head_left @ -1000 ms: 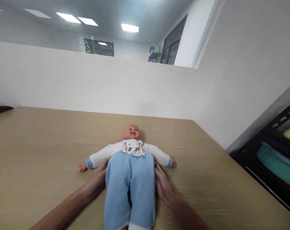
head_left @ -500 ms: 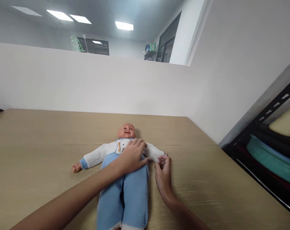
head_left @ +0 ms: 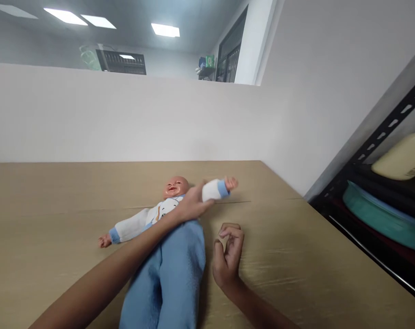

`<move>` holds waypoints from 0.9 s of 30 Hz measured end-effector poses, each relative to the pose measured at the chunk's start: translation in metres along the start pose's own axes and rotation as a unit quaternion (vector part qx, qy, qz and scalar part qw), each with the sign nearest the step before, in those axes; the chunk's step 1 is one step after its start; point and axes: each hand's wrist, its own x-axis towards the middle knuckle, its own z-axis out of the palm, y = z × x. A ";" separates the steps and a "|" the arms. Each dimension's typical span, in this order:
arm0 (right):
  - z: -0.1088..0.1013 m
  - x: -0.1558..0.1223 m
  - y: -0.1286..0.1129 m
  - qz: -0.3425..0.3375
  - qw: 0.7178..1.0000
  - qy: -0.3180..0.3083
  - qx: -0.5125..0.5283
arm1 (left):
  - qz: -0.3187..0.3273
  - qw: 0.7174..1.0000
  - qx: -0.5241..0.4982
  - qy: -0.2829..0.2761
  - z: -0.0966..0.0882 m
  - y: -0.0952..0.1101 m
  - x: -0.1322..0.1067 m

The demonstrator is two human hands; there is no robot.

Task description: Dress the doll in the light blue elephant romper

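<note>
A baby doll point(head_left: 173, 186) lies on its back on the wooden table point(head_left: 56, 192), in a white top with blue cuffs and blue fleece trousers point(head_left: 175, 269). My left hand point(head_left: 192, 204) reaches across the doll's chest and grips its right-side arm point(head_left: 216, 189), which is lifted up beside the head. My right hand point(head_left: 228, 253) rests on the table just right of the trousers, fingers curled loosely with nothing in them. The doll's other arm point(head_left: 125, 229) lies stretched out to the left.
A white partition wall point(head_left: 125, 119) runs along the table's far edge. A black metal shelf point(head_left: 381, 137) stands at the right, holding a teal tub point(head_left: 381, 219) and a cream item point(head_left: 402, 160). The table's right edge runs close to the shelf.
My left hand has crossed from the doll's waist over its chest and raised the doll's arm beside its head. My right hand let go of that sleeve and pulled back onto the table.
</note>
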 end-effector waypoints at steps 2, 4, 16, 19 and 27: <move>0.002 0.002 0.003 0.024 1.000 -0.002 -0.003 | -0.048 0.970 -0.216 0.102 -0.021 0.011 -0.008; 0.004 0.003 0.004 0.057 0.998 -0.030 -0.010 | -0.115 0.889 -0.415 0.155 -0.041 0.019 -0.017; 0.012 -0.005 -0.032 0.051 0.959 -0.280 -0.016 | -0.095 0.610 -0.765 0.186 -0.090 -0.047 -0.039; 0.023 -0.010 -0.045 0.071 0.951 -0.299 -0.017 | -0.094 0.608 -0.767 0.183 -0.091 -0.055 -0.044; 0.065 -0.007 -0.055 0.138 0.951 -0.273 -0.046 | -0.068 0.625 -0.753 0.194 -0.086 -0.070 -0.044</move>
